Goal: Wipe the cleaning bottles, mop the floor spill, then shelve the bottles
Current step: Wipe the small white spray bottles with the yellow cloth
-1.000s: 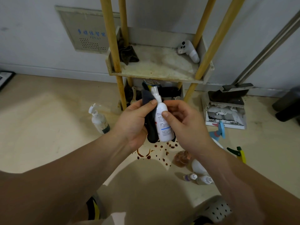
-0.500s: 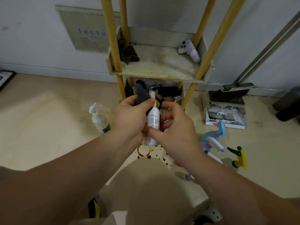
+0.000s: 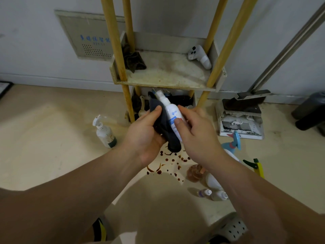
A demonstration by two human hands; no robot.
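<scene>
At frame centre, a small white blue-labelled spray bottle (image 3: 172, 115) was pinched, tilted, by the right hand (image 3: 197, 136); a dark grey cloth (image 3: 162, 126), apparently pressed against it, was gripped in the curled left hand (image 3: 145, 132).

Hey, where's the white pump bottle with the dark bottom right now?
In the head view the pump bottle stands on the floor at the left, beside the front left leg of the shelf and left of the left hand.
</scene>
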